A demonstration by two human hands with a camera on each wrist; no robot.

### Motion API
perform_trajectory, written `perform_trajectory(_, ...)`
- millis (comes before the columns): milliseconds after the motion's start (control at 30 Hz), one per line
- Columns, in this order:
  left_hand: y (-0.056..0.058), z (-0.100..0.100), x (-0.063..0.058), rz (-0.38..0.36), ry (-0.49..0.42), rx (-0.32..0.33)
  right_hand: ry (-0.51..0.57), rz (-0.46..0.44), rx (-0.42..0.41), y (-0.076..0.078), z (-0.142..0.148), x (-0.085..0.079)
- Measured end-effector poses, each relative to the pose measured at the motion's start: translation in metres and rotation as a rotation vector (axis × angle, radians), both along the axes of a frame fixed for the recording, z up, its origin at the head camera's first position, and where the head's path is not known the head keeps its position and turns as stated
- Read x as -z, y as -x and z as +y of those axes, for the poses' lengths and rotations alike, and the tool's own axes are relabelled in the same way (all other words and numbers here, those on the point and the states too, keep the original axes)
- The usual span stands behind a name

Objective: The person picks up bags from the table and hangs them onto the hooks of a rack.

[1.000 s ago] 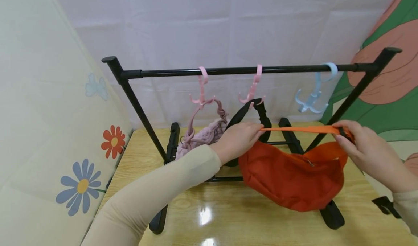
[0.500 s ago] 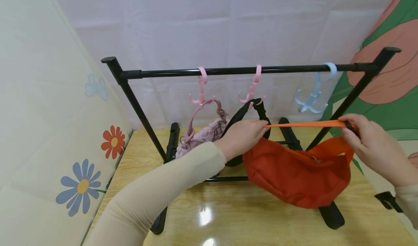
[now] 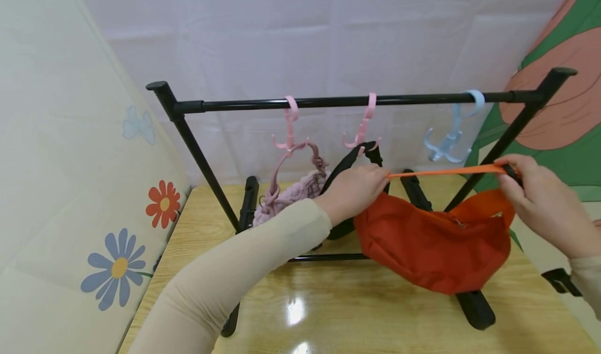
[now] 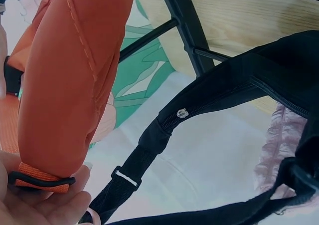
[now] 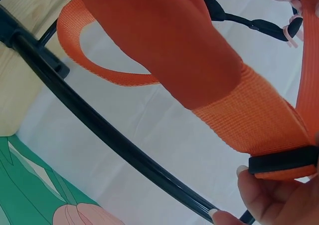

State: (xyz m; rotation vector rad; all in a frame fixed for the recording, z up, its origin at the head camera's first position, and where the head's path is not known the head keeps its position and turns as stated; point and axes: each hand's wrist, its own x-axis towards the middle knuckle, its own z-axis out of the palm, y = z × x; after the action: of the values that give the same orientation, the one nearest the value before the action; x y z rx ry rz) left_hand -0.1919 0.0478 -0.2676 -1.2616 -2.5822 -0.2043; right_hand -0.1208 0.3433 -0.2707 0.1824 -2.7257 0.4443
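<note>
An orange-red waist bag (image 3: 432, 244) hangs between my two hands, its orange strap (image 3: 446, 172) stretched level above it. At the bag's left end my left hand (image 3: 357, 189) pinches the strap; in the left wrist view those fingers hold it beside a thin black buckle (image 4: 42, 179). My right hand (image 3: 540, 202) grips the strap's other end, with thumb and fingers at a wide black buckle (image 5: 284, 160). Above and behind the bag, a light blue multi-prong hook (image 3: 448, 145) hangs bare from the rack's bar.
The black rack (image 3: 328, 102) stands on a wooden table (image 3: 281, 302). A lilac quilted bag (image 3: 286, 200) hangs from the left pink hook (image 3: 291, 127). From the middle pink hook (image 3: 366, 121) hangs a black waist bag (image 4: 209, 90), partly behind my left hand.
Both hands have moved right and slightly up, carrying the orange-red waist bag with them. The strap stays taut between them. The rack, hooks and hanging bags look unmoved.
</note>
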Motion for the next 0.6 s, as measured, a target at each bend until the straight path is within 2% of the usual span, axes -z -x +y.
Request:
perform_trajectory(400,0.008,0.005,-0.004,-0.021,-0.029,0.002,-0.006,-0.001,0.048,0.009,-0.001,-0.015)
perform_trajectory(600,0.010,0.007,-0.005,-0.007,-0.001,-0.011,-0.002,-0.004,0.062,0.012,-0.002,-0.019)
